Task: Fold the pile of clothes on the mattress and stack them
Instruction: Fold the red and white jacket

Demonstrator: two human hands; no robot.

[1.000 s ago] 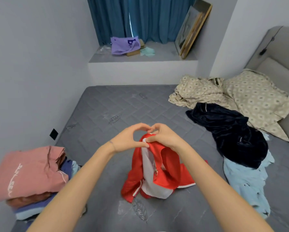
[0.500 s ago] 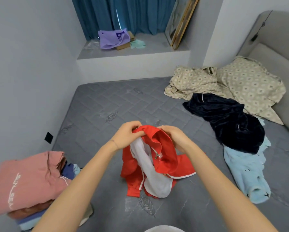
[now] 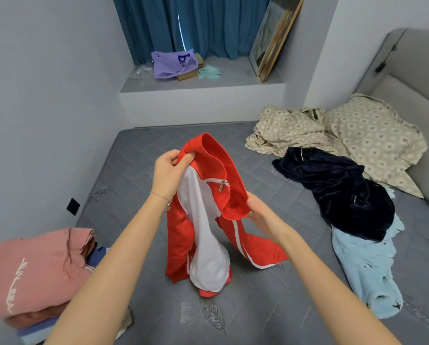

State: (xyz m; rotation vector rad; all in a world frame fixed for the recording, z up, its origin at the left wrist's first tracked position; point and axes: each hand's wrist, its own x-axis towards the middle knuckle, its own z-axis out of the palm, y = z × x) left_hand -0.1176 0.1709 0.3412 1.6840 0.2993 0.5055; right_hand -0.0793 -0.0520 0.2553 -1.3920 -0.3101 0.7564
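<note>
At frame centre, the left hand (image 3: 169,174) pinches the red jacket (image 3: 208,210) by its collar; the right hand (image 3: 259,214) seemingly grips a lower fold, fingers hidden, its hem touching the mattress (image 3: 138,170).

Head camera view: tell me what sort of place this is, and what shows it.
Most likely a bedroom. A bare grey quilted mattress fills the floor space, a padded grey headboard stands at its right end, and a beige patterned pillow and matching crumpled sheet lie beside it.
</note>
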